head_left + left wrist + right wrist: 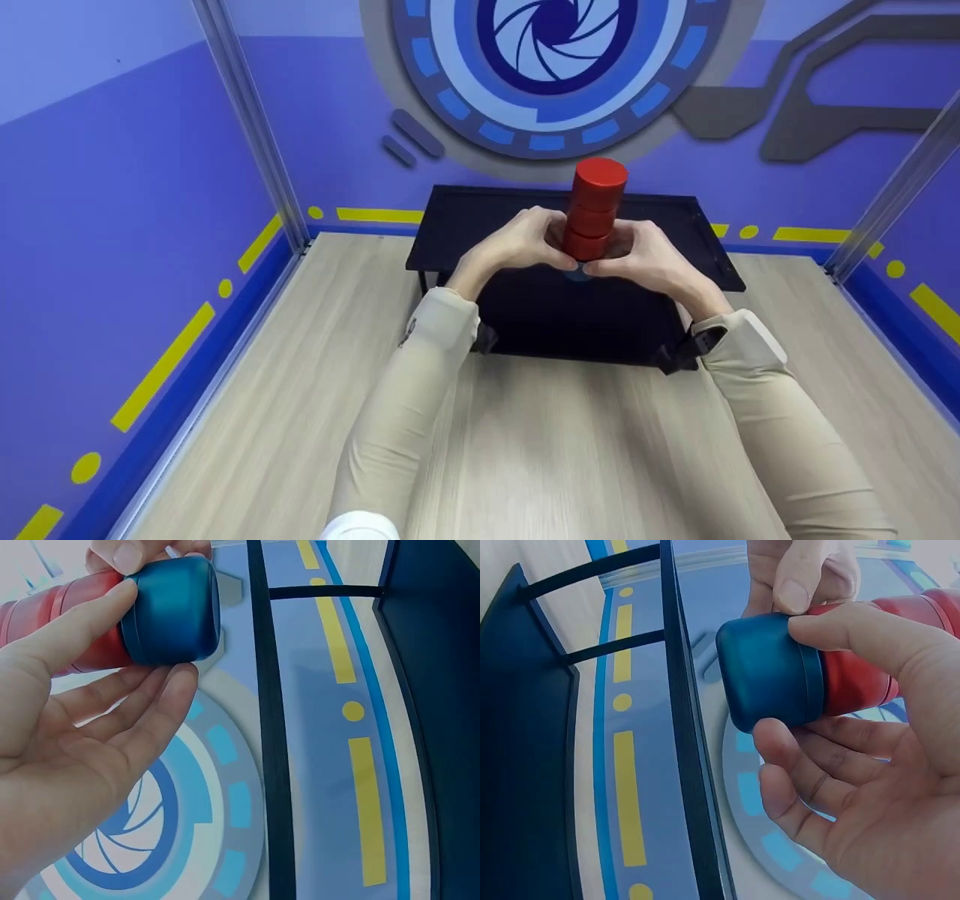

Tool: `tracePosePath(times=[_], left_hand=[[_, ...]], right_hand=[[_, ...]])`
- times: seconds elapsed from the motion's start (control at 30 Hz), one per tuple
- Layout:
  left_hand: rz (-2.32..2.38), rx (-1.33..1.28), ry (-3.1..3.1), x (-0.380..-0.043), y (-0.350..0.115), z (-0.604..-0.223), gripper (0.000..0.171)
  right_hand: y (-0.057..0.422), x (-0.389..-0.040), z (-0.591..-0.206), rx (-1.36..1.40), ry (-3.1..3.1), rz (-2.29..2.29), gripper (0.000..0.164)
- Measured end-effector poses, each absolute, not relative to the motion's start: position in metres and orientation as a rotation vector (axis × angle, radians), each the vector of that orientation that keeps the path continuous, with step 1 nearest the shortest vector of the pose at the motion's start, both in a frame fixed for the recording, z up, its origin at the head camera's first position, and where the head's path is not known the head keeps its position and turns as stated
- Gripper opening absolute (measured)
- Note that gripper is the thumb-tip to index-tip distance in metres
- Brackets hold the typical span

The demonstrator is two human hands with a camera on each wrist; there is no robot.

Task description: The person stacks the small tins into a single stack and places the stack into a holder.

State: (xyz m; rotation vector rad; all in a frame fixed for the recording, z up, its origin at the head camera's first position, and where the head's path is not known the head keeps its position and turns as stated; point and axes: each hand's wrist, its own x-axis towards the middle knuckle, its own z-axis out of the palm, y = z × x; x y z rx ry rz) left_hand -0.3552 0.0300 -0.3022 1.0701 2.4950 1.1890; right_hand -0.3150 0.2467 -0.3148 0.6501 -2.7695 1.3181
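Note:
Both hands hold a column of round, tin-like pieces, three red ones (596, 195) above a blue one (579, 273) with a rounded bottom edge. My left hand (521, 244) grips the column from the left, thumb on the seam between blue and red. From the other side my right hand (649, 259) grips it too, its thumb also near that seam. In the left wrist view the blue piece (176, 611) shows between thumb and fingertips. The right wrist view has the blue piece (765, 675) apart from the rack's edge. The column leans slightly in the head view.
A black two-tier rack (487, 217) stands at the back of the wooden table (525, 450), under and behind the hands. Its lower tier (570, 322) lies below the forearms. Blue printed walls (135, 225) with metal corner posts (251, 112) close in the table.

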Motion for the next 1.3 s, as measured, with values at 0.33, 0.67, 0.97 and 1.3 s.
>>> tracePosePath(times=[0.33, 0.67, 0.97, 1.3], left_hand=[[1.230, 0.955, 2.529, -0.371, 0.034, -0.314, 0.043], [1.270, 0.878, 2.585, -0.377, 0.043, -0.323, 0.041], [1.310, 0.816, 2.617, -0.378, 0.048, -0.328, 0.046], [1.290, 0.796, 2.664, -0.381, 0.052, -0.330, 0.044]], right_hand=[[0.246, -0.337, -0.324, 0.616, -2.743, 1.384, 0.051], [0.247, -0.348, -0.333, 0.558, -2.728, 1.421, 0.050], [0.248, -0.355, -0.336, 0.513, -2.731, 1.431, 0.051], [0.250, -0.357, -0.336, 0.497, -2.757, 1.386, 0.052]])
